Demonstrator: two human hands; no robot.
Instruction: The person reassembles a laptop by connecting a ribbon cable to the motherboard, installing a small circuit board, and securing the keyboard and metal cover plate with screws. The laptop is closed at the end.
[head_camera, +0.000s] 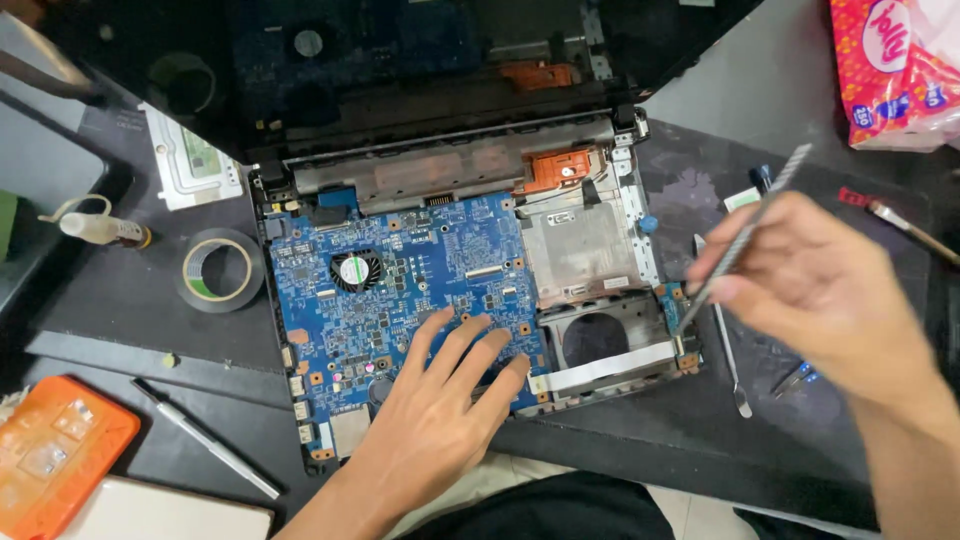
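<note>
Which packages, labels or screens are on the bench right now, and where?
Soft pack: top right corner, pink-red with white and blue patches.
Small white label: right of the laptop, by the right hand, part hidden.
Orange flat case: bottom left, clear lid.
No lit screen.

Left hand (435, 415) flat, fingers spread, palm down; right hand (815, 290) raised, fingers pinched closed.

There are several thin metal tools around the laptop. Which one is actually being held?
The metal pry tool in the right hand, tip at the laptop's right edge; the others lie untouched on the mat.
</note>
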